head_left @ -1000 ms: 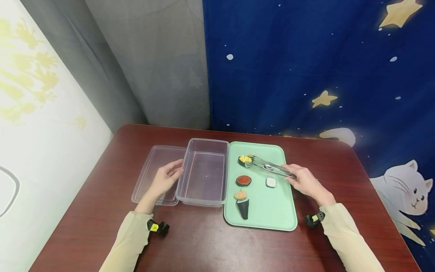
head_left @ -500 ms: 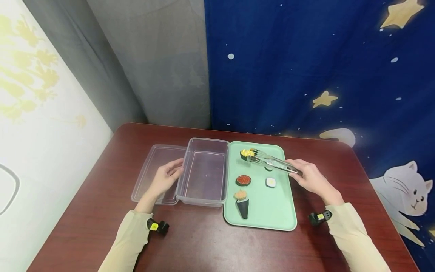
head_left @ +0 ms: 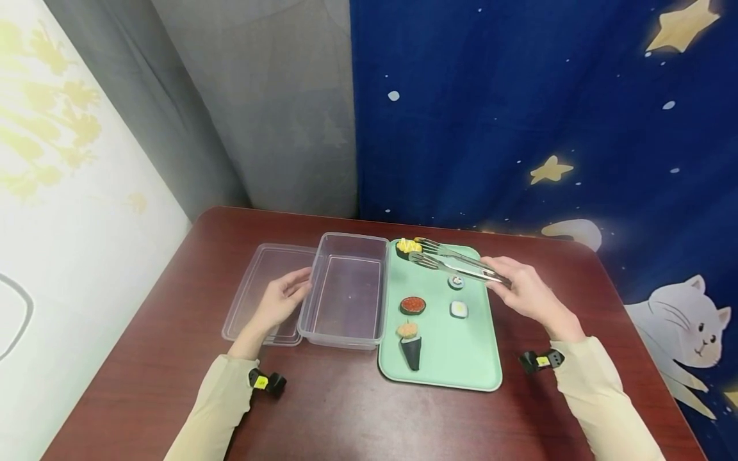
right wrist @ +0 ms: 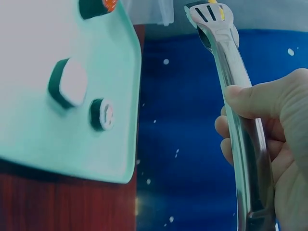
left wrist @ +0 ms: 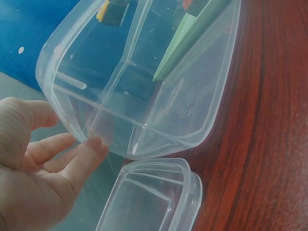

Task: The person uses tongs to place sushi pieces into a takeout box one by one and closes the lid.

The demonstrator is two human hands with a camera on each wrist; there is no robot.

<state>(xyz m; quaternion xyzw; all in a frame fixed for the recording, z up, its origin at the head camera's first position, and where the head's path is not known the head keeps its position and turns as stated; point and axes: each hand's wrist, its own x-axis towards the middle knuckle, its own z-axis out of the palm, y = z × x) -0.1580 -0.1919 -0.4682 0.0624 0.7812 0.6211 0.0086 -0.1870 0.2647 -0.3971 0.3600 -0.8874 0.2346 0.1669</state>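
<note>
My right hand [head_left: 533,291] grips a pair of metal tongs [head_left: 461,264], thumb along one arm. At their tips is a toy sushi with yellow topping [head_left: 408,247], raised over the far left corner of the green tray [head_left: 455,358]. My left hand [head_left: 279,301] touches the left wall of a clear plastic container [head_left: 344,338]; in the left wrist view its fingertips [left wrist: 98,144] rest against the outside. On the tray lie a red-topped sushi [head_left: 413,305], a black cone hand roll [head_left: 411,351], a white roll [head_left: 459,310] and a small round roll [head_left: 456,282].
A clear lid [head_left: 259,291] lies left of the container, partly under its edge. The container stands right against the tray on the reddish-brown table [head_left: 346,410]. Behind the table hangs a blue starry curtain [head_left: 461,128]; a white panel [head_left: 69,224] borders the left.
The tongs have lifted the yellow-topped sushi from the tray and carried it up, away and a little left. The small round roll has come into view. My left hand stays still.
</note>
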